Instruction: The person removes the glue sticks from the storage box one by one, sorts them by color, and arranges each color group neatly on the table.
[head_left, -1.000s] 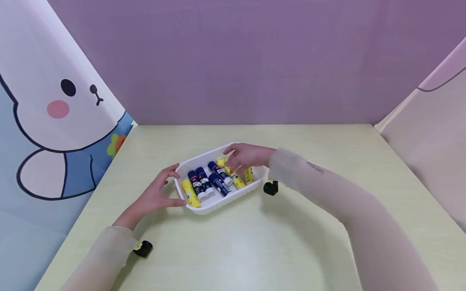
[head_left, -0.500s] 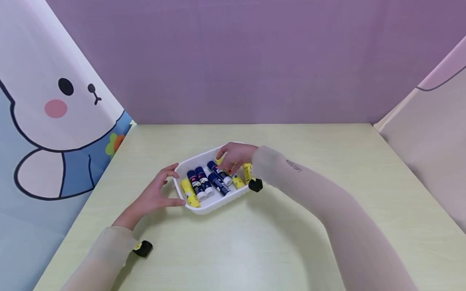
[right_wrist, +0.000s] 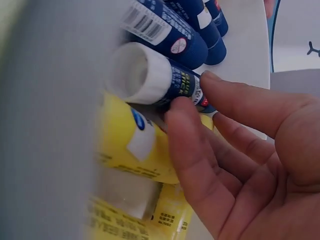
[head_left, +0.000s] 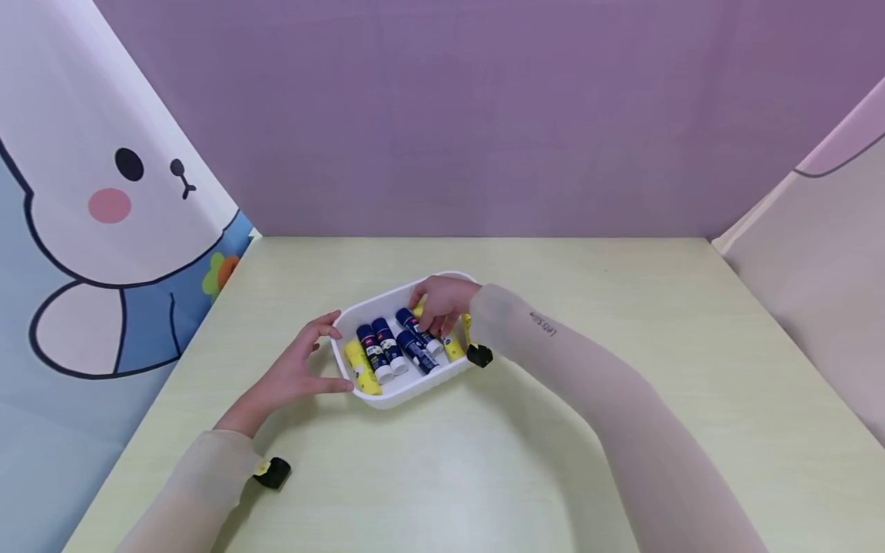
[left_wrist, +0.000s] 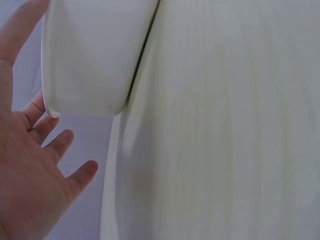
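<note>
A white plastic tray [head_left: 415, 389] on the table holds several glue sticks, dark blue ones with white ends and yellow ones. My left hand [head_left: 296, 367] holds the tray's left end, its thumb and forefinger at the rim; in the left wrist view the other fingers spread beside the tray wall [left_wrist: 95, 55]. Over the tray's right half, my right hand [head_left: 445, 301] reaches down. Its thumb and a finger pinch a blue glue stick [right_wrist: 182, 82] lying in the tray, by the right wrist view. Just beside that stick is a yellow glue stick [right_wrist: 135, 145]. My right hand partly hides the yellow sticks.
Another yellow glue stick [head_left: 362, 367] lies at the tray's left end, next to two blue glue sticks [head_left: 389, 347]. The pale table [head_left: 442, 476] runs back to a purple backdrop [head_left: 484, 115]. A rabbit-printed cloth [head_left: 83, 253] hangs at the left.
My right hand has moved left across the tray, from the yellow glue sticks to a blue one, and its fingers have closed in. My left hand stays on the tray's end.
</note>
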Demonstrator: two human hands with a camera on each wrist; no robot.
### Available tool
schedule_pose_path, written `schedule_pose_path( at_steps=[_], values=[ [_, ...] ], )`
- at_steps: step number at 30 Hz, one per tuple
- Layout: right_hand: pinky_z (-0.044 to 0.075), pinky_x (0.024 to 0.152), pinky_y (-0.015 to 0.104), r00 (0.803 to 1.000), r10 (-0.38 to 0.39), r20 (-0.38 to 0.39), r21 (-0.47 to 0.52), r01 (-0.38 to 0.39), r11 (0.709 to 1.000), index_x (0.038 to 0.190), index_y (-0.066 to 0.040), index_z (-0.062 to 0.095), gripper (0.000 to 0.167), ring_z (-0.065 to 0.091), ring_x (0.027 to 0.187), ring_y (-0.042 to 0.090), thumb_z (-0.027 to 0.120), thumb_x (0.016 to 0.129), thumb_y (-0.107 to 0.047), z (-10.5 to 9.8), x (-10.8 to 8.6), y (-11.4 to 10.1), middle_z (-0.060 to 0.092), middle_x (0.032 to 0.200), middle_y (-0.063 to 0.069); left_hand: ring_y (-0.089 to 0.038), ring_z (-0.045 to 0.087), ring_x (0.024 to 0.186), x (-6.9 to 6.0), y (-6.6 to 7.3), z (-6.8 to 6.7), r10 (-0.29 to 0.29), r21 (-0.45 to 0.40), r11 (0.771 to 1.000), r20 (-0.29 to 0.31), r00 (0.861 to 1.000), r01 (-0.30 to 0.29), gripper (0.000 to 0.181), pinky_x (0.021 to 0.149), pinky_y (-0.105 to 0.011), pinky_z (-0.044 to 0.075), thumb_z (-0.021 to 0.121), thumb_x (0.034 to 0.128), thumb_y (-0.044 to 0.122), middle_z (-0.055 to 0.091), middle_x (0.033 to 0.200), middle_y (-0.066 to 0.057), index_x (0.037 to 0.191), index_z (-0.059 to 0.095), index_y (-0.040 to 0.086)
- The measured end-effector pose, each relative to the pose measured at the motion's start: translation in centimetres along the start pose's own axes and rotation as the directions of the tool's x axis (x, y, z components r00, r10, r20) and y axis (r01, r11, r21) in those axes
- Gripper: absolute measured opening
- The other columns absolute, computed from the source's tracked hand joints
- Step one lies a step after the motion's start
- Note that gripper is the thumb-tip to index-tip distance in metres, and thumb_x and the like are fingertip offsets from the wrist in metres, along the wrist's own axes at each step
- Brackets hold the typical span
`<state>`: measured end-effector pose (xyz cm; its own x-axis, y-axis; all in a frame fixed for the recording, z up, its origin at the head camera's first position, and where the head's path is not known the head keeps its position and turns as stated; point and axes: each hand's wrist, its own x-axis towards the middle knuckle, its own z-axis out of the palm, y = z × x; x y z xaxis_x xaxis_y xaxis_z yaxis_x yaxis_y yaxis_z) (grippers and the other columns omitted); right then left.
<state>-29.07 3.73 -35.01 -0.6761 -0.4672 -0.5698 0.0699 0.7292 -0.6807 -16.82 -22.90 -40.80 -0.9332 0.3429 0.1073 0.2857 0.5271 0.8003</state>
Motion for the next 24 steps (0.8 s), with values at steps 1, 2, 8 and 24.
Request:
schedule_pose_path(
  at_steps=[1, 2, 8, 24],
  values=[
    [0.058, 0.070, 0.034, 1.000, -0.002, -0.001, -0.003, 0.002, 1.000, 0.134, -0.006, 0.054, 0.052, 0.065, 0.077, 0.023, 0.073, 0.086, 0.003, 0.0, 0.0, 0.0, 0.067, 0.098, 0.015, -0.049, 0.015, 0.146, 0.0, 0.0, 0.0, 0.000, -0.001, 1.000, 0.000, 1.000, 0.000, 0.068, 0.107, -0.069, 0.023, 0.089, 0.0731, 0.014, 0.021, 0.161, -0.022, 0.121, 0.044, 0.001],
    [0.058, 0.070, 0.034, 1.000, -0.005, -0.004, -0.006, 0.005, 1.000, 0.133, -0.006, 0.054, 0.051, 0.065, 0.076, 0.022, 0.073, 0.086, 0.003, 0.1, 0.0, 0.1, 0.067, 0.098, 0.015, -0.049, 0.015, 0.145, 0.0, 0.0, 0.0, 0.000, -0.001, 1.000, 0.000, 1.000, 0.000, 0.068, 0.107, -0.069, 0.023, 0.089, 0.0730, 0.014, 0.021, 0.161, -0.022, 0.121, 0.044, 0.001],
    [0.058, 0.070, 0.034, 1.000, -0.012, -0.025, -0.013, 0.012, 1.000, 0.129, -0.008, 0.056, 0.048, 0.064, 0.076, 0.022, 0.076, 0.085, -0.001, 0.1, 0.0, 0.3, 0.067, 0.096, 0.015, -0.049, 0.015, 0.145, 0.0, 0.0, 0.1, 0.000, -0.008, 1.000, -0.003, 1.000, 0.000, 0.068, 0.107, -0.070, 0.023, 0.090, 0.0725, 0.014, 0.021, 0.160, -0.022, 0.121, 0.044, 0.001],
    [0.059, 0.069, 0.036, 1.000, -0.009, 0.018, 0.020, 0.009, 1.000, 0.124, -0.005, 0.054, 0.050, 0.068, 0.076, 0.025, 0.078, 0.081, 0.003, 0.1, 0.5, 1.1, 0.069, 0.096, 0.017, -0.048, 0.015, 0.146, -0.1, 0.1, 0.1, -0.019, -0.020, 1.000, -0.001, 1.000, 0.019, 0.067, 0.106, -0.070, 0.023, 0.089, 0.0738, 0.014, 0.020, 0.161, -0.020, 0.121, 0.043, 0.003]
  ],
)
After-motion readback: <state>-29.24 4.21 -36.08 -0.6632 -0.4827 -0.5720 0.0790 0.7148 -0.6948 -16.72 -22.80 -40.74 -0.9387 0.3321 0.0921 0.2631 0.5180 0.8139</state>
